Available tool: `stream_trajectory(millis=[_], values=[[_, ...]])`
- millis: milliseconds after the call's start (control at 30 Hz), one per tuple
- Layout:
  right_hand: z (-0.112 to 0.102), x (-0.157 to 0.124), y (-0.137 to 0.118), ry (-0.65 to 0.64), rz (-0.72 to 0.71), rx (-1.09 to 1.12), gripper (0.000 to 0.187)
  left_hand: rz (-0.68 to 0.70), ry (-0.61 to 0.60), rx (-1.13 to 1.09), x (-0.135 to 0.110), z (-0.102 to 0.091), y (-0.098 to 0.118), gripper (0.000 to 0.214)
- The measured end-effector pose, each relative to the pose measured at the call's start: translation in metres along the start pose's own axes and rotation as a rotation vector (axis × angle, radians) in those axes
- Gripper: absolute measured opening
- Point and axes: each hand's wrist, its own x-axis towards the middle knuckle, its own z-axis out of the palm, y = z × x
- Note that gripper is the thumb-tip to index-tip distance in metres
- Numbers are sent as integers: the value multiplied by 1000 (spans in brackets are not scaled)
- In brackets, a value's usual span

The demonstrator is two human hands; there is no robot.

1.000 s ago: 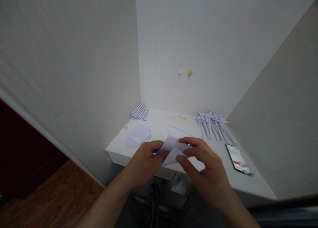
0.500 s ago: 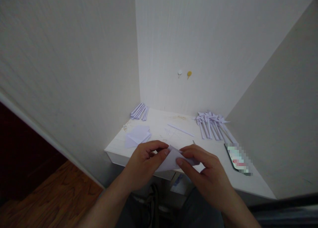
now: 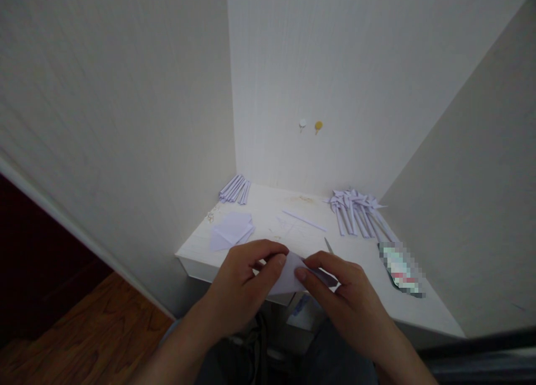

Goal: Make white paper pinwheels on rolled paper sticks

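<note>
Between my two hands is a folded piece of white paper [image 3: 288, 276], held over the front edge of the white desk [image 3: 268, 206]. My left hand [image 3: 250, 273] pinches its upper left corner between thumb and fingers. On the right side, my right hand [image 3: 341, 284] grips the paper, thumb on the near face and fingers behind. A pointed blade tip [image 3: 329, 245] sticks out on the desk just beyond my right hand; the rest of that tool is hidden. Left of my left hand lie flat sheets of white paper [image 3: 230, 229].
Rolled paper sticks [image 3: 235, 189] lie at the back left. Several paper pinwheels on sticks [image 3: 355, 212] are piled at the back right. A phone [image 3: 401, 270] rests at the right. One thin paper strip [image 3: 304, 220] lies mid-desk. Two hooks [image 3: 319, 126] are on the back wall.
Both hands have dipped slightly with the paper, and its top corner now sits lower between them. More of the blade tip shows behind my right hand.
</note>
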Motion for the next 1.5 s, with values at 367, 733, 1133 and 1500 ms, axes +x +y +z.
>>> stream_trajectory(millis=[367,733,1133,1500], values=[[4,0,3,-3,-5,-36,28,-44,54,39,-2,7,-9,14],[6,0,8,21,-24,-3,19,-134,63,-14,-2,8,-2,13],[5,-4,23,240,29,543,30,-276,220,-516,0,8,-12,22],[-3,14,15,133,101,628,28,-183,289,-496,6,12,-7,18]])
